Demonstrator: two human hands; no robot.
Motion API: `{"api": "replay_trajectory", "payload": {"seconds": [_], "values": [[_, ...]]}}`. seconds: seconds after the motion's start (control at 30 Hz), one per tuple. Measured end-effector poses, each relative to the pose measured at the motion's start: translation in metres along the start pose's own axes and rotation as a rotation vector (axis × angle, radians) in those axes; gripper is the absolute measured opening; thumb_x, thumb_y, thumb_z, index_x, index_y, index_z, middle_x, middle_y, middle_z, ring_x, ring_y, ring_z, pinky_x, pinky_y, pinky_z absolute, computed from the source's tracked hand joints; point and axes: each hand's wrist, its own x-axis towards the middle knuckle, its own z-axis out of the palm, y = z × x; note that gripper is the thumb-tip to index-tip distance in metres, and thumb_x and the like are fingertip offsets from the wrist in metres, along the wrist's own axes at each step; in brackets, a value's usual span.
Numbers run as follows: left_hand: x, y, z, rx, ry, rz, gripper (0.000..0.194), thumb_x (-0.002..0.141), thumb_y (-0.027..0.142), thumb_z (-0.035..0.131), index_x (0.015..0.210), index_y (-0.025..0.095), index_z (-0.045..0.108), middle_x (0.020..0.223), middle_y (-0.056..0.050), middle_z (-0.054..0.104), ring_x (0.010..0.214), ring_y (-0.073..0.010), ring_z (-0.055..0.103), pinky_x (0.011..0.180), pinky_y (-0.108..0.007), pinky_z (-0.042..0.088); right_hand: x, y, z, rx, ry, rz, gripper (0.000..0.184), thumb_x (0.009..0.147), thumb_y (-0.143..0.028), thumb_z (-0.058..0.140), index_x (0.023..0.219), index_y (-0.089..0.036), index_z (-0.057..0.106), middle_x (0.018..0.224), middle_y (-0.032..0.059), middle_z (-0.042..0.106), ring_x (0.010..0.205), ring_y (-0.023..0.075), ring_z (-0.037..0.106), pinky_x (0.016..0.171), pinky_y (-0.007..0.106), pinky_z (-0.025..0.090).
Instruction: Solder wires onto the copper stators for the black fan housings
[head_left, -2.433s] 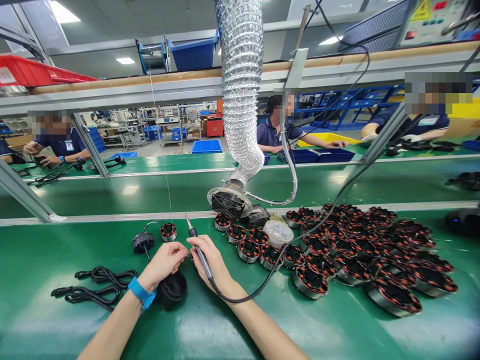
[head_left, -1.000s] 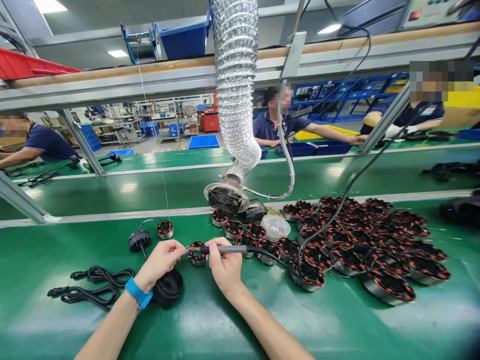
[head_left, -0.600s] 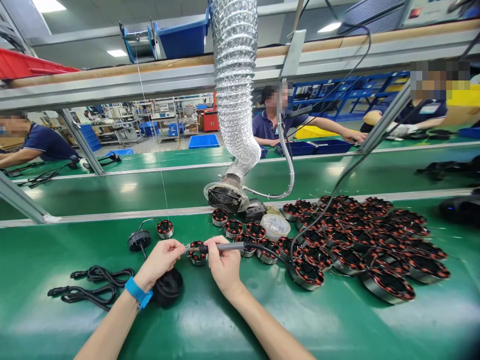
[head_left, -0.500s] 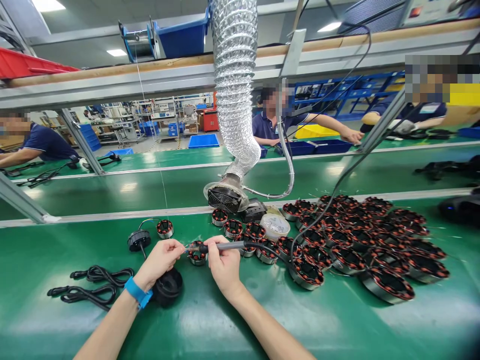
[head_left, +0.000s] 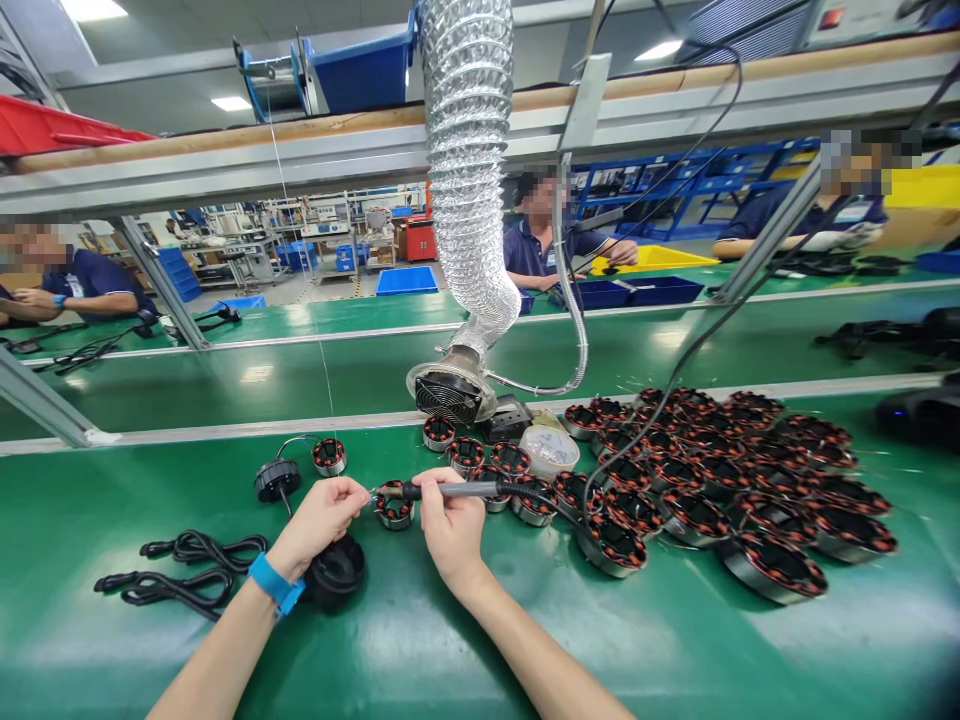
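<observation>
Green bench [head_left: 375, 660], and the soldering iron [head_left: 480, 489] is level now near frame centre, not pointing up like a couple seconds ago.
Guessing that puts both hands' work at one spot. Right hand [head_left: 454, 535] has its fingers closed round the iron; left hand [head_left: 322, 520] is pinching. Copper-wound ring [head_left: 395, 521] sits by the tip, centre-left, and the pinch seems to hold thin wires [head_left: 370, 501], too small to be sure.

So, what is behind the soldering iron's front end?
A wound ring on the green bench: its lower side and part of its opening show. What the soldering iron covers there cannot be seen.
</observation>
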Motion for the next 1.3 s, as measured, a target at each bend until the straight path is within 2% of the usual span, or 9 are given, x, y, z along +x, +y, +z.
{"api": "replay_trajectory", "payload": {"seconds": [0.27,0.4,0.53,0.63,0.73,0.9,1.07,1.3], "values": [[0.0,0.001,0.001,0.004,0.014,0.0,0.047,0.066,0.06,0.066,0.073,0.016,0.053,0.051,0.009,0.037,0.041,-0.0039,0.026,0.039,-0.02,0.019,-0.002,0.005,0.005,0.002,-0.063,-0.03,0.024,0.096,-0.033,0.045,0.088,-0.019,0.062,0.058,-0.0021,0.057,0.049,0.0124,0.055,0.051,0.024,0.047],[0.001,0.0,0.002,0.007,0.012,0.001,0.045,0.067,0.059,0.065,0.072,0.016,0.052,0.049,0.01,0.035,0.041,-0.0042,0.025,0.039,-0.02,0.018,0.0,0.002,0.007,-0.032,-0.14,-0.084,0.019,0.097,-0.027,0.047,0.103,-0.02,0.064,0.077,0.002,0.063,0.061,0.0131,0.06,0.061,0.025,0.052],[0.002,-0.002,0.002,0.023,0.011,0.026,0.044,0.069,0.059,0.063,0.069,0.017,0.05,0.047,0.01,0.034,0.04,-0.0044,0.025,0.039,-0.02,0.018,0.003,0.003,0.012,-0.064,-0.265,-0.205,0.026,0.093,-0.017,0.05,0.116,-0.023,0.061,0.097,0.0056,0.06,0.081,0.0151,0.063,0.079,0.028,0.054],[0.002,-0.003,0.002,0.021,0.01,0.056,0.044,0.071,0.059,0.062,0.068,0.018,0.049,0.047,0.01,0.035,0.04,-0.0046,0.026,0.038,-0.02,0.02,0.002,0.008,0.017,-0.053,-0.337,-0.236,0.039,0.089,-0.01,0.051,0.124,-0.025,0.056,0.106,0.0065,0.055,0.083,0.0141,0.064,0.083,0.028,0.055],[0.002,-0.005,0.004,0.006,0.016,0.076,0.042,0.072,0.058,0.061,0.068,0.017,0.049,0.048,0.01,0.037,0.039,-0.0047,0.028,0.039,-0.02,0.022,0.0,0.014,0.022,-0.076,-0.39,-0.265,0.042,0.088,-0.007,0.048,0.126,-0.026,0.054,0.108,0.0071,0.052,0.084,0.014,0.065,0.083,0.028,0.056],[0.003,-0.007,0.003,-0.01,0.005,0.076,0.036,0.073,0.051,0.061,0.07,0.017,0.051,0.051,0.008,0.043,0.038,-0.0046,0.032,0.038,-0.02,0.022,-0.001,0.023,0.026,-0.129,-0.368,-0.333,0.037,0.09,-0.008,0.045,0.122,-0.025,0.055,0.105,0.0073,0.052,0.082,0.0143,0.064,0.079,0.026,0.056],[0.005,-0.011,-0.003,-0.001,-0.054,0.039,0.03,0.069,0.042,0.07,0.074,0.015,0.057,0.045,0.009,0.043,0.038,-0.0058,0.037,0.04,-0.02,0.029,-0.002,0.027,0.024,-0.186,-0.362,-0.392,0.033,0.092,-0.012,0.046,0.121,-0.024,0.056,0.102,0.0074,0.054,0.082,0.0153,0.065,0.076,0.025,0.057],[0.012,-0.022,-0.012,-0.07,-0.22,-0.023,0.042,0.06,0.051,0.077,0.066,0.015,0.058,0.047,0.004,0.052,0.042,-0.0084,0.047,0.046,-0.023,0.037,-0.006,0.028,0.02,-0.189,-0.359,-0.413,0.027,0.093,-0.016,0.047,0.118,-0.023,0.054,0.101,0.0077,0.056,0.08,0.0154,0.066,0.074,0.025,0.057]]}}
